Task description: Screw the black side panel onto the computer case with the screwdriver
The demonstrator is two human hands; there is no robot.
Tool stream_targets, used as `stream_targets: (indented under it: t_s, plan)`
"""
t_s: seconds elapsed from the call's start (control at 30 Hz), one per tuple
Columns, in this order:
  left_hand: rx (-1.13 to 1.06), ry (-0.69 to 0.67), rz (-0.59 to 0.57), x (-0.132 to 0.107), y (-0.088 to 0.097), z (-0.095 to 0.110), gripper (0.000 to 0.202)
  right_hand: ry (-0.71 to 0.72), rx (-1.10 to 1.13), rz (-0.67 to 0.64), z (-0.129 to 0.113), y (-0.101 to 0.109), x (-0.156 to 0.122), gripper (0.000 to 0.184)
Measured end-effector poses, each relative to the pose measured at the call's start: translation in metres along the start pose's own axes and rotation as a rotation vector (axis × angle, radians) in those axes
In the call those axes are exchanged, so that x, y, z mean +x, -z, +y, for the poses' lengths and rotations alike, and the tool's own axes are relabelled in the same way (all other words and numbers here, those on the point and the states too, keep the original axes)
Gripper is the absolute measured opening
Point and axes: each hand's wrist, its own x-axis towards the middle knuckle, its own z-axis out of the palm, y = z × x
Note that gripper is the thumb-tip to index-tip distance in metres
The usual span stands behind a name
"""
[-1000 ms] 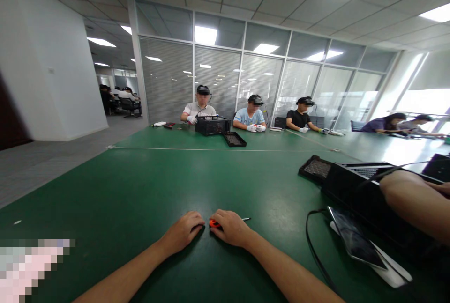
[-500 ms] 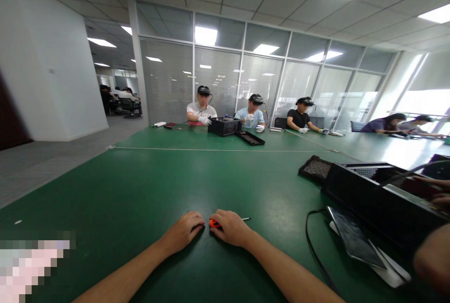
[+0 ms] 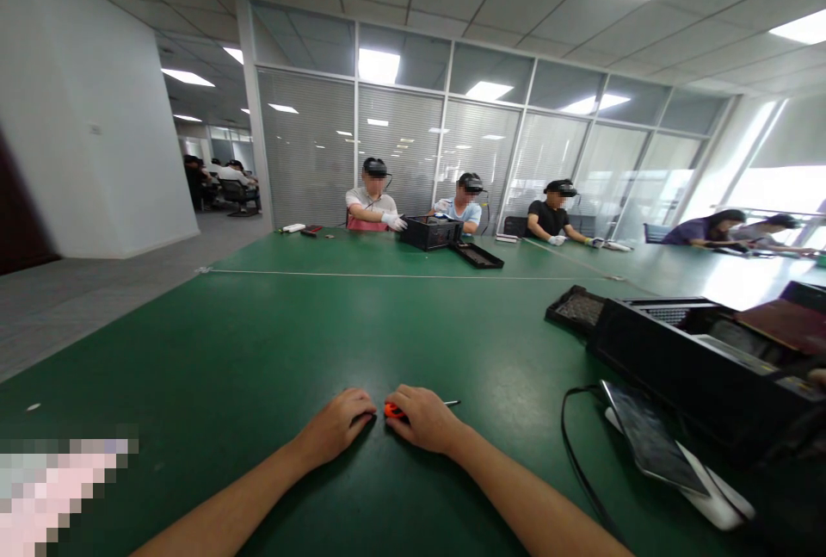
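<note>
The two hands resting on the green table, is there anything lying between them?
Yes. In the head view, the orange handle of a small screwdriver shows between the left hand and the right hand, which covers most of it; its metal tip pokes out beyond the right hand.

Two bare hands on the green table (image 3: 258, 342), left hand (image 3: 335, 428) and right hand (image 3: 422, 419). One screwdriver (image 3: 392, 410). Two black cases, the near case (image 3: 684, 359) at the right edge and the far case (image 3: 439, 232). One phone (image 3: 651, 436). Three people at the far edge.
</note>
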Motion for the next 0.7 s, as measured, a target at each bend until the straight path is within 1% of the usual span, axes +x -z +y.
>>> stream_targets:
  t_s: [0.47,0.7]
  plan:
    - [-0.009,-0.013,0.016,-0.0013,-0.0018,-0.0035,0.02,0.005,-0.003,0.009,0.0013,-0.0025,-0.0004,0.024]
    - [-0.004,-0.011,0.024,-0.0008,-0.0024,-0.0031,0.02,-0.013,0.002,-0.009,-0.0013,0.0004,0.0004,0.023]
